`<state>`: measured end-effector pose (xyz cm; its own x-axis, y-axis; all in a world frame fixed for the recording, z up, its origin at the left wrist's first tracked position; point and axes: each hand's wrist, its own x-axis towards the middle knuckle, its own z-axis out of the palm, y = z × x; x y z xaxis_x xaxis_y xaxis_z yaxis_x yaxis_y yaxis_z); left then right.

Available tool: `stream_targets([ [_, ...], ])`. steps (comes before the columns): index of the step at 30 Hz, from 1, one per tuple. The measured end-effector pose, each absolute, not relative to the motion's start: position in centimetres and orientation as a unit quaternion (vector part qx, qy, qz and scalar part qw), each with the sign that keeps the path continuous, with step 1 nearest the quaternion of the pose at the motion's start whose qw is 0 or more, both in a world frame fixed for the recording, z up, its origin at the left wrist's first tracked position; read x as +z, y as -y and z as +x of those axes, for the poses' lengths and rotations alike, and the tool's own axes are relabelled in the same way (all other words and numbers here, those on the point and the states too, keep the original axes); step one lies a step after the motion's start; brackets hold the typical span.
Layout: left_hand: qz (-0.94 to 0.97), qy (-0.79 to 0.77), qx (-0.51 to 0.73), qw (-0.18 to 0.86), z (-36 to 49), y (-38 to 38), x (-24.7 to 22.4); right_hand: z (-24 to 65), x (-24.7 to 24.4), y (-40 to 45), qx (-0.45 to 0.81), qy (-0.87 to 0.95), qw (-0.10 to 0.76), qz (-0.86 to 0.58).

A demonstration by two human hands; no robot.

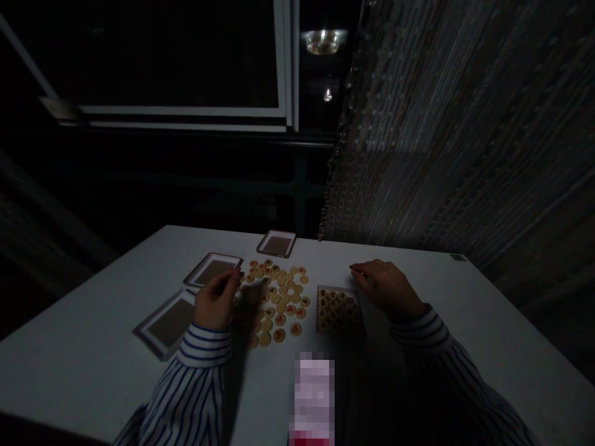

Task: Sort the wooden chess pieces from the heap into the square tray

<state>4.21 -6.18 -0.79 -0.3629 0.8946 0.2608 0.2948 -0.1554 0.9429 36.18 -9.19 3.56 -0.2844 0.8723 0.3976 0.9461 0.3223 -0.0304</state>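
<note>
Round wooden xiangqi pieces (281, 290) lie loosely spread on the white table, some with red or dark characters showing and others blank side up. At the left edge of this spread is my left hand (216, 300), its thumb and fingers pinched together; whatever they hold is too dark to make out. A square box (318, 316) to the right of the loose pieces contains rows of pieces with dark characters. Beside and slightly above its right side hovers my right hand (388, 290), with fingers closed together and pointing left. Anything at its fingertips is too small to tell.
Three shallow square trays or lids, one at the back (276, 244), one at the left (212, 270) and one nearer me (165, 325), lie on the white table (97, 310). A bead curtain (418, 136) hangs behind at right. The room is dim.
</note>
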Motion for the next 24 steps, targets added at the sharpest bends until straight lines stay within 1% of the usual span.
stream_targets([
  [4,0.501,-0.589,0.581,0.254,3.1,5.6,-1.2,35.7,3.4,8.8,-0.097,0.804,0.176,-0.560],
  [13,0.574,-0.587,0.529,0.212,2.8,2.4,-2.3,33.4,4.3,6.7,-0.054,0.832,0.132,-0.535],
  [20,0.624,-0.597,0.468,0.187,3.7,1.2,-2.9,30.2,3.9,3.3,-0.007,0.842,0.062,-0.536],
  [24,0.656,-0.595,0.446,0.131,3.7,0.9,-4.3,27.9,3.3,1.3,0.008,0.838,0.018,-0.545],
])
